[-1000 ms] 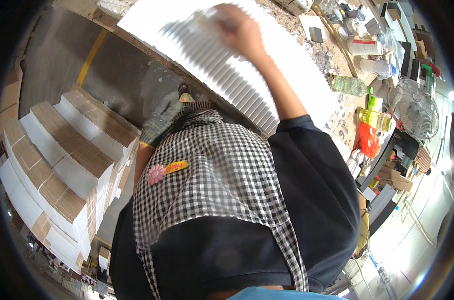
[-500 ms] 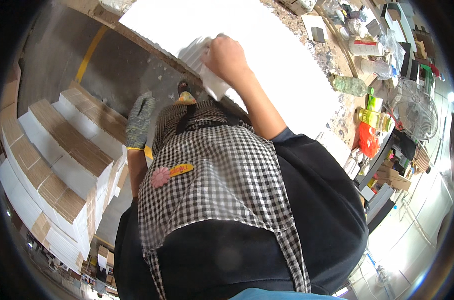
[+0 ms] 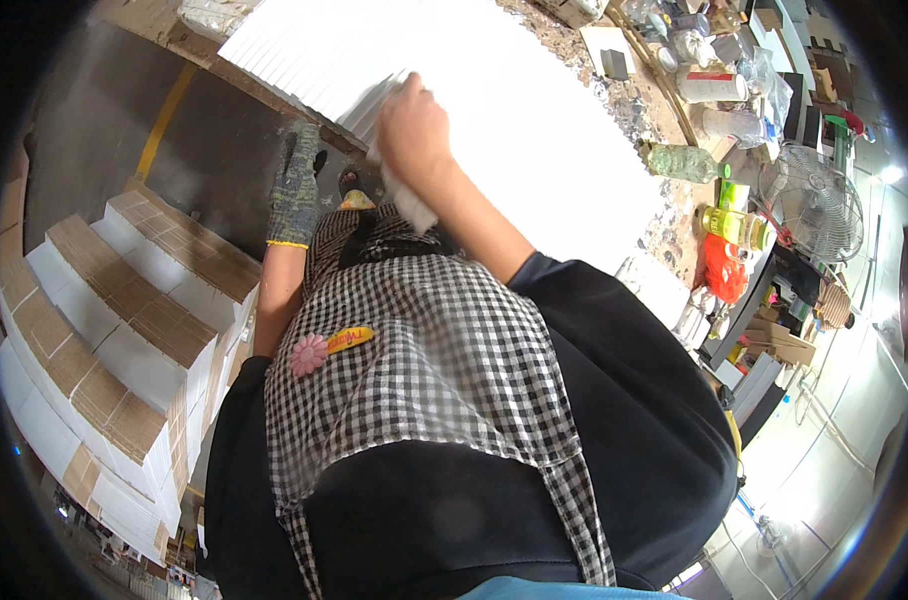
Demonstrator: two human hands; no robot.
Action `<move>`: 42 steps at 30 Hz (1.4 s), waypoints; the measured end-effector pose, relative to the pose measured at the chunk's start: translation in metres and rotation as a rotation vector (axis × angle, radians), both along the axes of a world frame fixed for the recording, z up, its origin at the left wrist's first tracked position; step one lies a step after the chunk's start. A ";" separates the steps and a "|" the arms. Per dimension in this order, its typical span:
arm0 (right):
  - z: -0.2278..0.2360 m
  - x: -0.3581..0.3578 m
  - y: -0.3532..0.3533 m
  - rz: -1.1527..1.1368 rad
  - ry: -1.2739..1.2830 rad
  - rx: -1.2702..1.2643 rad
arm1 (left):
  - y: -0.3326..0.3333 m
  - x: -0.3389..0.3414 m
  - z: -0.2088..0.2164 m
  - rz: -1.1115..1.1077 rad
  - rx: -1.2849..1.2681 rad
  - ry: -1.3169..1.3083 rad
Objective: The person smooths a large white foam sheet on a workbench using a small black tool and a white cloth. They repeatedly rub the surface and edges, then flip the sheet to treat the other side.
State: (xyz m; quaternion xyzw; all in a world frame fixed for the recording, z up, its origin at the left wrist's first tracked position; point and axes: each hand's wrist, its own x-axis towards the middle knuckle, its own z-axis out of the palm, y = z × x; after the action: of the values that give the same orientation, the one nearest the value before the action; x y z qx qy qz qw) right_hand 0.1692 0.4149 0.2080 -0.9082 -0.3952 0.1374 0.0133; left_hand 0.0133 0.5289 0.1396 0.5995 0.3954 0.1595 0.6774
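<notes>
1. Stained workbench (image 3: 572,48) spans the far side; green bottle (image 3: 682,162) and other containers stand or lie toward its right, perhaps to leave the middle free.
2. White ribbed piece (image 3: 519,140) lies across the bench, reaching its near edge, likely for easy reach.
3. Right hand (image 3: 412,128), bare, closed around crumpled white cloth (image 3: 414,208) at that edge; bunched probably for firm hold.
4. Left hand (image 3: 295,185), gloved, fingers extended, seemingly holding nothing, near the bench edge; contact unclear.
</notes>
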 end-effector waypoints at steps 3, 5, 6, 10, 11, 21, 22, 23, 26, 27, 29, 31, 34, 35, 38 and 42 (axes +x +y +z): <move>0.034 -0.005 -0.016 0.150 0.507 0.057 | 0.002 0.015 0.008 0.134 -0.471 -0.100; 0.042 0.026 -0.028 0.147 0.828 0.242 | 0.002 0.015 -0.002 0.135 -0.417 -0.096; 0.042 0.050 -0.038 0.025 0.843 0.379 | 0.002 0.013 -0.013 0.104 -0.363 -0.157; 0.008 0.158 -0.055 -0.323 -0.135 0.474 | 0.008 -0.018 -0.071 -0.027 -0.140 -0.180; -0.002 0.169 -0.052 -0.383 -0.209 0.446 | 0.012 -0.024 -0.083 -0.138 -0.042 -0.248; 0.008 0.090 -0.042 0.045 0.130 0.130 | -0.008 -0.017 -0.045 -0.205 0.086 -0.060; 0.012 0.111 -0.043 -0.130 0.137 0.172 | -0.009 -0.018 -0.041 -0.115 -0.181 -0.204; 0.013 0.135 -0.042 -0.242 0.170 0.239 | -0.010 -0.016 -0.038 -0.105 -0.163 -0.189; 0.009 0.165 -0.035 -0.138 -0.268 0.115 | -0.010 -0.008 -0.028 -0.124 -0.088 -0.149; 0.006 0.164 -0.032 -0.162 -0.270 0.049 | -0.012 -0.007 -0.023 -0.105 -0.133 -0.123; -0.004 0.146 -0.028 -0.182 -0.189 -0.018 | -0.016 0.000 -0.012 -0.041 -0.221 -0.054; -0.010 0.124 -0.034 -0.073 -0.073 -0.009 | -0.023 -0.001 -0.004 0.018 -0.276 -0.015; -0.019 0.121 -0.055 0.041 0.135 0.179 | -0.024 0.005 -0.008 -0.687 0.467 0.507; -0.022 0.128 -0.063 0.093 0.053 0.134 | -0.029 0.005 -0.013 -0.625 0.385 0.472; -0.036 0.153 -0.079 0.323 -0.304 0.339 | -0.046 0.013 -0.029 -0.406 0.140 0.404; -0.023 0.197 -0.083 0.090 -0.236 -0.005 | -0.058 0.024 -0.032 -0.224 -0.013 0.396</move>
State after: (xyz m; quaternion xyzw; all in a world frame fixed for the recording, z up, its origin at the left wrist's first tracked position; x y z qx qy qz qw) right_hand 0.3666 0.3315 0.1852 -0.8993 -0.4343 0.0312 -0.0416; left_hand 0.0374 0.4709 0.1077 0.6551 0.4523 -0.0399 0.6039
